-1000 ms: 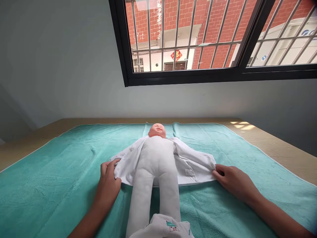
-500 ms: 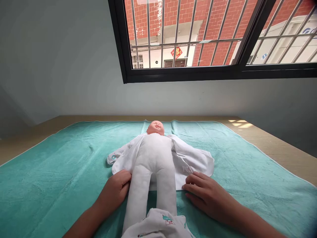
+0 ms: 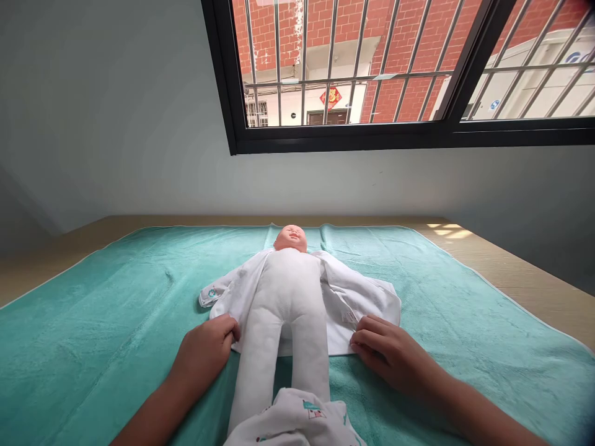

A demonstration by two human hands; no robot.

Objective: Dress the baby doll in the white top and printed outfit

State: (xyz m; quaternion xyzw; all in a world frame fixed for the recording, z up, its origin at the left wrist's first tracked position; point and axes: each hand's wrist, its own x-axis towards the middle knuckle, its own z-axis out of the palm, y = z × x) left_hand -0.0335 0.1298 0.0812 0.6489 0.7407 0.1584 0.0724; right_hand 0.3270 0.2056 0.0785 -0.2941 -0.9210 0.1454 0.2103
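Observation:
A baby doll (image 3: 292,282) with a white cloth body lies on its back, head at the far end. Its arms are in a white baby shirt (image 3: 362,294), whose two front panels are spread open to either side. My left hand (image 3: 207,347), fingers closed, pinches the shirt's lower edge beside the doll's leg. At the hem on the other side, my right hand (image 3: 388,347) has its fingers curled together on the cloth; the fingertips are partly hidden. White printed cloth (image 3: 302,421) covers the doll's lower legs at the bottom of the view.
Under the doll a turquoise towel (image 3: 116,316) is spread over a wooden table (image 3: 515,266). Behind stands a grey wall (image 3: 139,124) with a black-framed, barred window (image 3: 334,139). A sunlit patch falls on the table's far right.
My left hand has shifted slightly left, away from the doll's leg, along the hem. My right hand has moved a little right, and its fingers have closed more on the shirt's edge.

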